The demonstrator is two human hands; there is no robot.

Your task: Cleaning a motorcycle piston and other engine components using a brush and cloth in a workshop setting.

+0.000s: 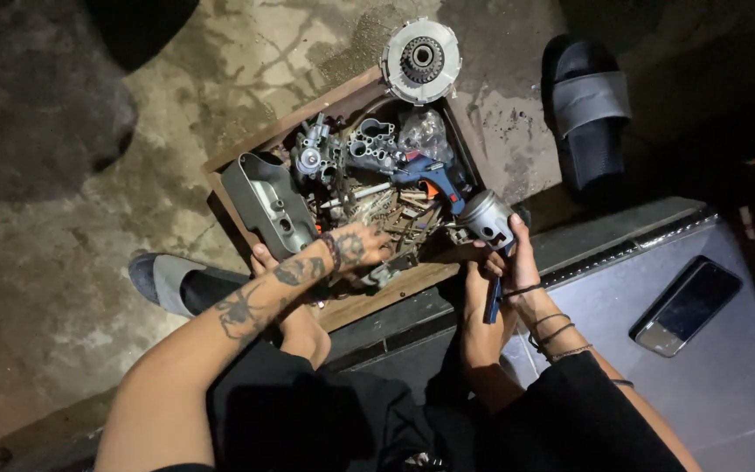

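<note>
- A shallow brown wooden box [353, 301] sits on the concrete floor, full of grey metal engine parts [342, 157] and a blue glue gun [430, 175].
- The left hand [356, 249] reaches into the box, fingers curled among small parts; I cannot tell what it grips.
- The right hand [510, 255] wraps around a shiny silver piston [485, 217] at the box's right edge.
- A round toothed metal clutch [420, 59] lies just past the far edge.
</note>
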